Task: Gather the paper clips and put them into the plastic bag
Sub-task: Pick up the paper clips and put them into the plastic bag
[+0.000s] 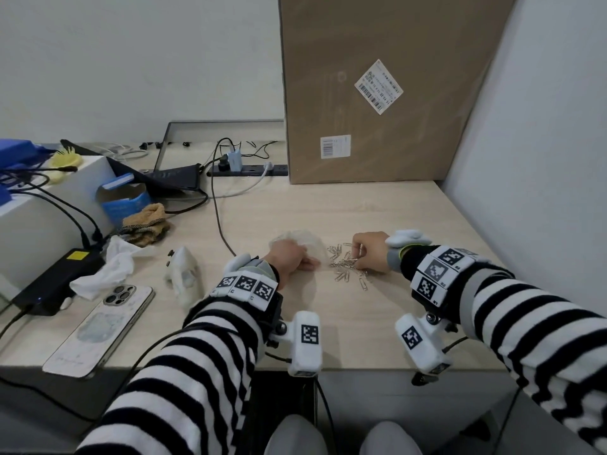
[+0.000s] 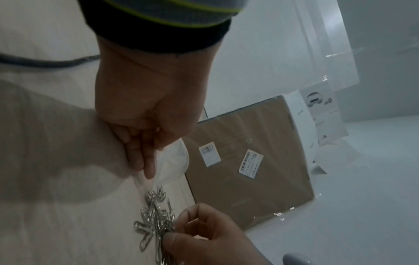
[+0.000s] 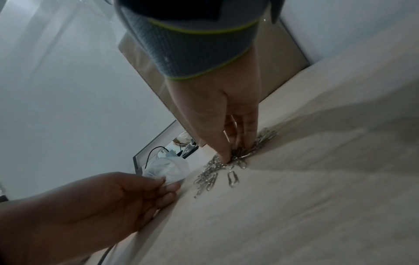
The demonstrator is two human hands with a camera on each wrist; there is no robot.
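silver paper clips [image 1: 347, 265] under right hand [image 1: 369, 251], beside plastic bag [image 1: 303, 239]

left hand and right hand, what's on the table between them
In the head view, the pile of paper clips and the plastic bag's edge lie between left hand and right hand.

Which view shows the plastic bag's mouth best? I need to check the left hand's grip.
Left wrist: the left hand pinches the plastic bag edge, close up. The right wrist view shows it crumpled behind the fingers; in the head view the hand mostly covers it.
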